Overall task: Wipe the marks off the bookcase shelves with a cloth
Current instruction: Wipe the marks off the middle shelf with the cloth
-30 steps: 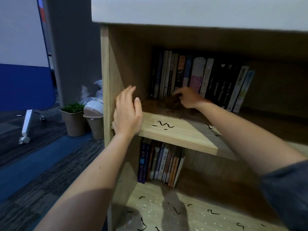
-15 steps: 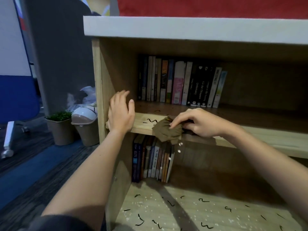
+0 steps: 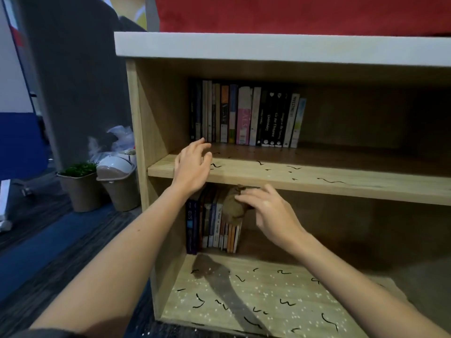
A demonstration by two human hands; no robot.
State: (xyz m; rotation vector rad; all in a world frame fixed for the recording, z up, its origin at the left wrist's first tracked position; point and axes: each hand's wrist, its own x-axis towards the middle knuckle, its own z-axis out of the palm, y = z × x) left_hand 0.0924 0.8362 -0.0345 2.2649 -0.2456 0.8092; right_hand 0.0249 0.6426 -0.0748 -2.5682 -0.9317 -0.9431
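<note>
Left hand (image 3: 192, 167), fingers loose, hovers over the marked shelf (image 3: 244, 175), likely for balance; right hand (image 3: 271, 213) meets the cloth (image 3: 234, 203) at its 10 o'clock — grip hidden.

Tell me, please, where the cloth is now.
Head view, centre: the cloth is just under the middle shelf, touching the right hand, in front of the lower books.

Two hands in shot, one left hand (image 3: 192, 167) and one right hand (image 3: 268, 213), and a single cloth (image 3: 234, 207). One bookcase (image 3: 136, 118), two marked shelves: the middle shelf (image 3: 244, 175) and the bottom shelf (image 3: 305, 296). Two rows of books, an upper row (image 3: 246, 115) and a lower row (image 3: 212, 225), spines packed too tight for a sure tally. Black squiggles (image 3: 216, 165) number roughly nine on the middle shelf, many more below. Off to the side, one plant pot (image 3: 79, 189) and one bin (image 3: 120, 189)
</note>
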